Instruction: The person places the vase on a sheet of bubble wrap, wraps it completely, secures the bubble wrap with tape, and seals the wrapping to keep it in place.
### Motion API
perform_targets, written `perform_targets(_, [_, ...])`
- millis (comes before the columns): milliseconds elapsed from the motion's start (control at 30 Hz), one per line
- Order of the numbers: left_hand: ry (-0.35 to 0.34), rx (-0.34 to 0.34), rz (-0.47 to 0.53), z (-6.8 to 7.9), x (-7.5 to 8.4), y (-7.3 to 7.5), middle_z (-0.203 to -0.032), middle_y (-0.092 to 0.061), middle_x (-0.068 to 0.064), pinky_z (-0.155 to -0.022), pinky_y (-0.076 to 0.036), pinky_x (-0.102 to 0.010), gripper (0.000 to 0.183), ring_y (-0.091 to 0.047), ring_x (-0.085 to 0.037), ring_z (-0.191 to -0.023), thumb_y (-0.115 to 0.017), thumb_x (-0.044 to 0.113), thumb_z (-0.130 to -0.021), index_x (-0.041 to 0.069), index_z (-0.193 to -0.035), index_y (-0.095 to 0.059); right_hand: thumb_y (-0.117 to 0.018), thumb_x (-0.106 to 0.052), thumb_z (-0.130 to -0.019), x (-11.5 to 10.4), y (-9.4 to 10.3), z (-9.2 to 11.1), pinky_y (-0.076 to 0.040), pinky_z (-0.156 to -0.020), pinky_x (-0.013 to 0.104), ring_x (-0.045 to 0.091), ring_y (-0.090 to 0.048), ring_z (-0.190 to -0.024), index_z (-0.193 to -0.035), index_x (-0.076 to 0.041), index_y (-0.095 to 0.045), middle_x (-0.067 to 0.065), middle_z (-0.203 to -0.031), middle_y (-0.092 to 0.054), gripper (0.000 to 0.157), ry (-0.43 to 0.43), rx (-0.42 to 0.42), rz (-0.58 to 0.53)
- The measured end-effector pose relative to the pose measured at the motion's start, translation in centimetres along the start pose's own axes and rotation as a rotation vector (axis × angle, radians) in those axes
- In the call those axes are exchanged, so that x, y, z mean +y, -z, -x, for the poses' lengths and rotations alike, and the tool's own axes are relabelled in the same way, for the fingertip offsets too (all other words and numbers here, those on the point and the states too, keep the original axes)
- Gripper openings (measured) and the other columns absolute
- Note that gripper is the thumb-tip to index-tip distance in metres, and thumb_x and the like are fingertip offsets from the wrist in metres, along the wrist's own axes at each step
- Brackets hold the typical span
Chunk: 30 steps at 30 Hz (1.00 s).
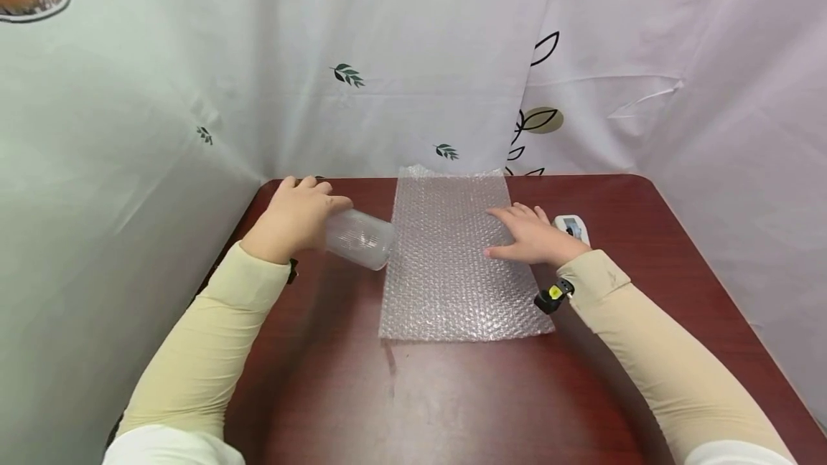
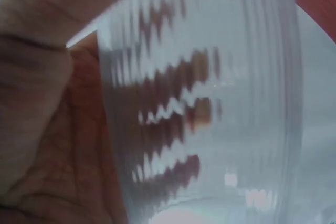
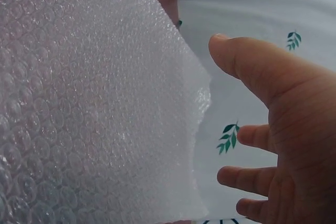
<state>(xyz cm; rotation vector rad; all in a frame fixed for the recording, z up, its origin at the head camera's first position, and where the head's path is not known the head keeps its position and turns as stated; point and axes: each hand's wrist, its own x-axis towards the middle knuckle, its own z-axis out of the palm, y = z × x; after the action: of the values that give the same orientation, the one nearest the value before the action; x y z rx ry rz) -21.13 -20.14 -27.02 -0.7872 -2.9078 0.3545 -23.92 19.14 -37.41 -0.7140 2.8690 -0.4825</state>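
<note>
A clear ribbed drinking glass [image 1: 363,238] lies tilted on its side in my left hand [image 1: 299,215], just left of the bubble wrap. In the left wrist view the fingers show through the ribbed wall of the glass [image 2: 210,98], curled round its far side. A sheet of clear bubble wrap [image 1: 452,271] is spread flat on the table. Over its right edge hovers my right hand [image 1: 533,235], fingers spread and holding nothing. The right wrist view shows that hand's thumb and fingers apart beside the bubble wrap [image 3: 105,103].
A small white object with a dark grey inset [image 1: 573,228] lies behind the right wrist. The dark red table [image 1: 452,407] has rounded back corners. White curtains with a leaf print [image 1: 388,120] hang behind it and along both sides.
</note>
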Motion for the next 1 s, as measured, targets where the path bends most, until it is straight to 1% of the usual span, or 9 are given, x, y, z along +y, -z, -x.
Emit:
perform_targets(67, [-0.013, -0.007, 0.039, -0.3, 0.0, -0.3, -0.108, -0.065, -0.010, -0.092, -0.039, -0.058, 0.065, -0.055, -0.038, -0.108, -0.090, 0.015, -0.056, 0.023, -0.119, -0.072, -0.071, -0.052, -0.088, -0.1, 0.0, 0.1, -0.008, -0.113, 0.072, 0.050, -0.021, -0.147, -0.157, -0.006, -0.033, 0.025, -0.157, -0.037, 0.091, 0.005, 0.004, -0.005])
perform_targets(233, [-0.046, 0.010, 0.119, -1.1, 0.4, -1.2, -0.110, -0.065, -0.008, -0.097, -0.037, -0.058, 0.073, -0.055, -0.036, -0.110, -0.093, 0.020, -0.054, 0.023, -0.124, -0.071, -0.073, -0.053, -0.086, -0.7, 0.1, 0.2, -0.008, -0.113, 0.073, 0.048, -0.023, -0.147, -0.157, -0.006, -0.032, 0.023, -0.157, -0.037, 0.095, 0.029, 0.021, -0.026])
perform_targets(367, [-0.053, 0.022, 0.161, -2.0, 1.3, -2.2, -0.110, -0.065, -0.006, -0.091, -0.038, -0.056, 0.076, -0.054, -0.033, -0.107, -0.093, 0.024, -0.055, 0.025, -0.127, -0.069, -0.074, -0.054, -0.085, -1.3, 0.2, 0.3, -0.009, -0.112, 0.074, 0.045, -0.024, -0.147, -0.158, -0.008, -0.032, 0.020, -0.157, -0.038, 0.097, 0.049, 0.038, -0.035])
perform_targets(467, [-0.049, 0.022, 0.180, -2.8, 2.2, -2.7, -0.110, -0.064, -0.006, -0.087, -0.038, -0.054, 0.077, -0.054, -0.032, -0.105, -0.093, 0.029, -0.057, 0.026, -0.130, -0.068, -0.075, -0.054, -0.085, -1.8, 0.3, 0.3, -0.009, -0.112, 0.073, 0.044, -0.025, -0.147, -0.159, -0.009, -0.030, 0.019, -0.157, -0.037, 0.097, 0.060, 0.054, -0.031])
perform_targets(567, [-0.032, 0.015, 0.211, -3.5, 2.9, -2.9, -0.110, -0.064, -0.005, -0.087, -0.038, -0.053, 0.079, -0.054, -0.031, -0.105, -0.092, 0.031, -0.059, 0.027, -0.132, -0.066, -0.075, -0.055, -0.084, -2.6, 0.3, 0.2, -0.008, -0.113, 0.073, 0.044, -0.026, -0.147, -0.159, -0.011, -0.028, 0.018, -0.158, -0.036, 0.099, 0.079, 0.068, -0.031])
perform_targets(700, [-0.018, -0.001, 0.250, -4.2, 3.7, -3.0, -0.113, -0.063, -0.004, -0.088, -0.037, -0.051, 0.081, -0.052, -0.030, -0.106, -0.091, 0.032, -0.060, 0.028, -0.136, -0.064, -0.073, -0.062, -0.082, -3.4, 0.3, 0.2, -0.009, -0.113, 0.073, 0.046, -0.025, -0.147, -0.160, -0.012, -0.027, 0.020, -0.157, -0.036, 0.103, 0.104, 0.090, -0.028])
perform_targets(800, [-0.023, -0.010, 0.273, -4.7, 4.4, -3.1, -0.115, -0.063, -0.005, -0.088, -0.037, -0.051, 0.082, -0.052, -0.030, -0.107, -0.091, 0.034, -0.061, 0.028, -0.138, -0.063, -0.074, -0.064, -0.081, -3.9, 0.3, 0.3, -0.013, -0.113, 0.072, 0.045, -0.027, -0.146, -0.160, -0.011, -0.024, 0.021, -0.156, -0.036, 0.108, 0.112, 0.110, -0.026])
perform_targets(900, [-0.021, -0.029, 0.283, -5.2, 5.2, -3.2, -0.117, -0.063, -0.006, -0.090, -0.037, -0.052, 0.084, -0.052, -0.030, -0.109, -0.091, 0.035, -0.062, 0.027, -0.140, -0.061, -0.075, -0.062, -0.081, -4.4, 0.4, 0.4, -0.018, -0.115, 0.067, 0.043, -0.028, -0.146, -0.161, -0.008, -0.021, 0.022, -0.157, -0.036, 0.111, 0.131, 0.130, -0.034])
perform_targets(1000, [0.001, -0.051, 0.290, -5.6, 5.8, -3.3, -0.120, -0.062, -0.006, -0.092, -0.036, -0.053, 0.086, -0.051, -0.029, -0.112, -0.092, 0.034, -0.062, 0.027, -0.142, -0.060, -0.077, -0.059, -0.081, -4.8, 0.4, 0.3, -0.022, -0.117, 0.061, 0.042, -0.029, -0.147, -0.160, -0.005, -0.019, 0.023, -0.158, -0.034, 0.112, 0.150, 0.143, -0.050])
